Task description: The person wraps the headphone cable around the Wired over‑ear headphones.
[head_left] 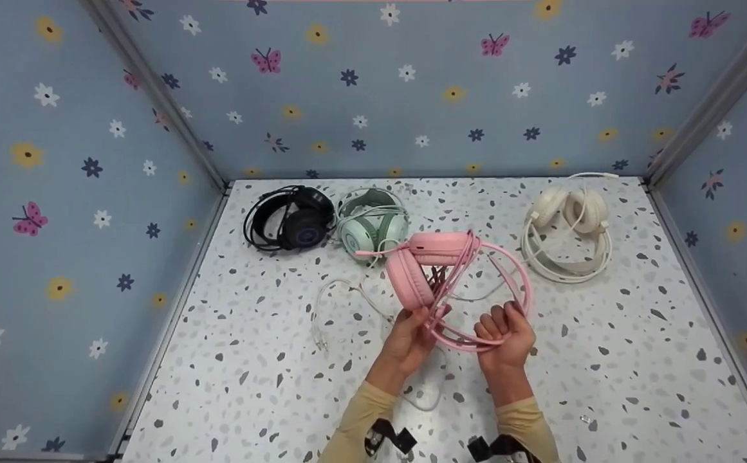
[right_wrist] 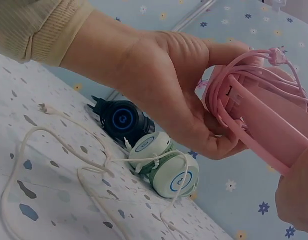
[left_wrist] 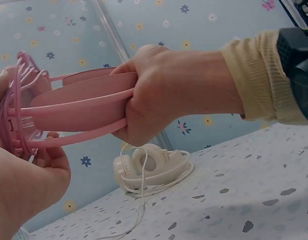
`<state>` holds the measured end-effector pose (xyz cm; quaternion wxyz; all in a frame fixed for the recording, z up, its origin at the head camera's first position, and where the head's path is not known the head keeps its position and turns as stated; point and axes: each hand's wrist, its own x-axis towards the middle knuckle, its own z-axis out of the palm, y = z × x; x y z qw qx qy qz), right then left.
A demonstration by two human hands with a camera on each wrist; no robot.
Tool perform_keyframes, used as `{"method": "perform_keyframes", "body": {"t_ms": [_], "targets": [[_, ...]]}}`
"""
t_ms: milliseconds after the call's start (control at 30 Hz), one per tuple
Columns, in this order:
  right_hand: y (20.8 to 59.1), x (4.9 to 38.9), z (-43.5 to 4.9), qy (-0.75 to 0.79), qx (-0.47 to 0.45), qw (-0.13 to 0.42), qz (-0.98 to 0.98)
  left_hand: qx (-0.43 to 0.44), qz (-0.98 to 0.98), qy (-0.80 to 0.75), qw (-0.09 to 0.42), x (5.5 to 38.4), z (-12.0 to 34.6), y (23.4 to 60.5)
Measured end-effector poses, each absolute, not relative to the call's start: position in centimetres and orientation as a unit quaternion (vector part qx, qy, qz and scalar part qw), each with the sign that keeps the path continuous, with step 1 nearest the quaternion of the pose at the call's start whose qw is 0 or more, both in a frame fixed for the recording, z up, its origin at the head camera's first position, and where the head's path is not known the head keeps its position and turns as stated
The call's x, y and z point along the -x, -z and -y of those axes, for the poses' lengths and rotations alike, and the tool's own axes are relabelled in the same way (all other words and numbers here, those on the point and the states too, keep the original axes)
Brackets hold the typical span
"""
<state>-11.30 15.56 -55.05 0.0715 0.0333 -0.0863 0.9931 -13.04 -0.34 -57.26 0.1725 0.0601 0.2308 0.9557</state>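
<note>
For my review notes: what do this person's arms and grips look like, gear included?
The left grip and right grip are bare, without gloves. The left sleeve and right sleeve are pale yellow-tan and finely ribbed, ending near the wrists. Over each sits a black strap with a small black box.

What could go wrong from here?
The pink headset is held off the table by the left hand and right hand, so a slipping grip could drop it. Its wound pink cord might snag on fingers or spring loose. Below, a loose white cord lies spread on the table, so it could catch and perhaps tug something along.
</note>
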Motion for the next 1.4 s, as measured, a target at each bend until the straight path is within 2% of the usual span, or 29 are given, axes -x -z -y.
{"method": "perform_keyframes", "body": {"t_ms": [133,300,433,667,967,1133,1400], "targets": [[55.2,11.1,-15.1,-0.994,-0.024,0.075,0.079,-0.114,-0.211,-0.95,0.2,13.7,0.8,57.3],[55.0,10.7,-14.1,-0.987,0.024,0.127,0.099,-0.184,-0.219,-0.931,0.226,14.3,1.1,57.2],[55.1,10.3,-13.4,-0.978,0.084,0.151,0.115,-0.218,-0.256,-0.917,0.214,14.3,1.0,57.2],[55.7,10.3,-12.6,-0.969,0.126,0.115,0.178,-0.12,-0.296,-0.933,0.164,14.7,0.3,57.1],[56.8,10.7,-12.9,-0.918,0.18,0.057,0.348,-0.086,-0.252,-0.947,0.182,16.1,0.6,57.0],[57.8,11.0,-13.9,-0.897,0.16,0.022,0.412,-0.056,-0.264,-0.943,0.195,19.1,0.4,56.9],[58.8,10.8,-16.5,-0.895,0.204,-0.016,0.395,-0.003,-0.257,-0.938,0.232,26.0,-0.5,57.5]]}}
